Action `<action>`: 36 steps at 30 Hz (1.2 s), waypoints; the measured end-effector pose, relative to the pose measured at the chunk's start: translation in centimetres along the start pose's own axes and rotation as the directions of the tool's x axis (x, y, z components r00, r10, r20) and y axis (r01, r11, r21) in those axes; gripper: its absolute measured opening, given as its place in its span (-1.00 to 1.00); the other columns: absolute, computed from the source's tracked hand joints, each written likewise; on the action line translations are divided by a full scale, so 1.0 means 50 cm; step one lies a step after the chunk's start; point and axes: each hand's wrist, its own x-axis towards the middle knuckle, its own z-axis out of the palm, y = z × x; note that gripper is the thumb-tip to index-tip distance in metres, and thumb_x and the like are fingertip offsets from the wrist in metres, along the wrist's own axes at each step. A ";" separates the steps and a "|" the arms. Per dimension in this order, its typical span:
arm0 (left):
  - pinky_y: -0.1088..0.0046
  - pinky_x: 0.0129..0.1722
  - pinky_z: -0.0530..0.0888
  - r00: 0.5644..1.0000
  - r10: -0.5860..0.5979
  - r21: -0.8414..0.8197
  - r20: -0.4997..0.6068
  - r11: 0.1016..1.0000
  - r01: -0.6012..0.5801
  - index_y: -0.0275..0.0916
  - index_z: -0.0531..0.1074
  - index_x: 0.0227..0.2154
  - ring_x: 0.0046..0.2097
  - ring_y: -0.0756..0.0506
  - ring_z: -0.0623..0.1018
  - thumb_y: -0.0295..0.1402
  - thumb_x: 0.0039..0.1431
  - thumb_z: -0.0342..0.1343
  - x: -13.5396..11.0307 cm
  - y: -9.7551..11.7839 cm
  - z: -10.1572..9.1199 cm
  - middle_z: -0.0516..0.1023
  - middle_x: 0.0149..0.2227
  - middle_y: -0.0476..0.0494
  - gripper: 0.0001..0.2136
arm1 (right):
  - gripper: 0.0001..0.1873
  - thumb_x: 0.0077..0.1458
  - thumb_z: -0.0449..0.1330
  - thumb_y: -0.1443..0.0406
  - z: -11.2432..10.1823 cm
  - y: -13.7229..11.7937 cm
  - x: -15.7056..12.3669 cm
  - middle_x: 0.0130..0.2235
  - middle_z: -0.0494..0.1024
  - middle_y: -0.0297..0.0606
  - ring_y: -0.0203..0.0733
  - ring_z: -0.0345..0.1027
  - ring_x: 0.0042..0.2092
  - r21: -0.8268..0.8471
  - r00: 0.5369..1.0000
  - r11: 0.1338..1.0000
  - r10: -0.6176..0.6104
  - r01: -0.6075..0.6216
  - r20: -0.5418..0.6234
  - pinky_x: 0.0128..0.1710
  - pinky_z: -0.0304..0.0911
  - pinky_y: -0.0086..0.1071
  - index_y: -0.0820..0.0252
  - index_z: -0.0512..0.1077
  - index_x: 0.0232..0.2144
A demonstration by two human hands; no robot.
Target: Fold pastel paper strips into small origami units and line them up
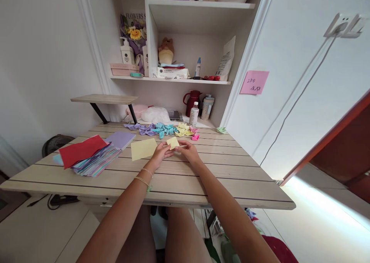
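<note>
Both my hands meet at the middle of the wooden table [202, 178]. My left hand [160, 154] and my right hand [187, 150] pinch a small folded yellow paper [172, 142] between their fingertips, just above the tabletop. A flat yellow sheet [143, 148] lies right beside my left hand. Further left sits a stack of coloured paper [95, 159] with a red sheet [81, 150] and a lilac sheet [120, 139] on top.
A row of folded paper pieces, purple [141, 128], blue [164, 129], yellow [183, 130] and pink [194, 134], lies at the table's back. Behind stand a red jug [192, 101], a small bottle [194, 114] and a cup [207, 106]. Shelves rise above; a pink note [254, 82] is on the wall.
</note>
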 end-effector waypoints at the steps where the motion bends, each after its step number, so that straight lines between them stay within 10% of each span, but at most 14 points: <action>1: 0.33 -0.23 0.46 1.000 0.000 0.007 0.014 1.000 0.000 -0.27 0.34 -0.35 -0.24 -0.10 0.54 -0.28 -0.15 0.25 -0.001 0.001 0.001 0.54 -0.29 -0.18 -0.70 | -0.51 -0.38 0.33 0.08 0.001 0.001 -0.002 -0.40 0.48 -0.31 -0.35 0.24 -0.50 -0.045 1.000 0.999 -0.007 0.007 -0.002 -0.52 0.17 -0.47 0.20 0.50 -0.33; 7: 0.54 -0.40 0.38 0.996 0.042 0.186 0.077 0.981 -0.056 -0.31 0.46 -0.46 -0.37 0.01 0.47 -0.25 -0.24 0.28 -0.003 -0.002 0.007 0.51 -0.41 -0.09 -0.73 | -0.59 -0.27 0.25 -0.01 0.006 0.001 -0.002 -0.69 0.20 -0.46 -0.41 -0.01 -0.63 -0.072 0.991 0.997 -0.036 0.027 -0.126 -0.63 -0.05 -0.47 0.24 0.45 -0.55; 11: 0.59 -0.53 0.27 0.996 0.047 0.197 0.070 0.979 -0.060 -0.32 0.51 -0.44 -0.52 0.09 0.36 -0.25 -0.25 0.28 -0.002 -0.001 0.004 0.48 -0.51 -0.05 -0.72 | -0.49 -0.24 0.24 -0.01 0.010 -0.007 -0.005 -0.71 0.17 -0.49 -0.41 -0.03 -0.65 0.008 0.998 0.999 -0.031 0.031 -0.063 -0.65 -0.03 -0.48 0.22 0.45 -0.28; 15: 0.58 -0.54 0.27 0.997 0.080 0.170 0.002 0.982 -0.080 -0.33 0.51 -0.45 -0.51 0.08 0.37 -0.24 -0.28 0.29 -0.001 -0.001 0.002 0.49 -0.48 -0.08 -0.71 | -0.45 -0.25 0.24 -0.01 0.019 -0.010 -0.014 -0.69 0.24 -0.46 -0.39 0.03 -0.65 -0.004 0.997 1.000 -0.016 0.017 0.081 -0.67 0.00 -0.49 0.19 0.45 -0.22; 25: 0.60 -0.60 0.31 0.964 0.265 0.255 -0.005 0.933 -0.255 -0.23 0.24 0.01 -0.61 0.08 0.40 -0.22 -0.19 0.25 -0.007 0.013 0.001 0.49 -0.55 -0.01 -0.37 | -0.67 -0.10 0.16 0.02 -0.011 -0.014 -0.008 -0.69 0.37 -0.37 -0.32 0.18 -0.63 -0.341 0.986 0.926 -0.167 0.162 0.014 -0.56 0.11 -0.44 0.12 0.53 -0.44; 29: 0.44 -0.41 0.45 0.966 0.251 0.246 0.065 0.934 -0.259 -0.32 0.42 -0.19 -0.43 -0.06 0.53 -0.23 -0.25 0.28 -0.007 0.016 0.002 0.55 -0.46 -0.14 -0.52 | -0.74 -0.07 0.16 0.07 -0.020 -0.014 -0.006 -0.54 0.51 -0.33 -0.27 0.28 -0.55 -0.467 0.964 0.848 -0.265 0.251 0.036 -0.43 0.18 -0.41 0.03 0.54 -0.39; 36: 0.31 -0.26 0.46 0.963 0.264 0.208 0.053 0.940 -0.269 -0.34 0.50 -0.38 -0.35 -0.13 0.56 -0.21 -0.27 0.29 0.005 0.006 -0.004 0.58 -0.45 -0.19 -0.64 | -0.64 -0.17 0.22 0.04 -0.016 -0.010 0.003 -0.42 0.55 -0.22 -0.16 0.40 -0.43 -0.104 0.980 0.977 -0.176 0.184 0.088 -0.43 0.29 -0.33 0.11 0.53 -0.34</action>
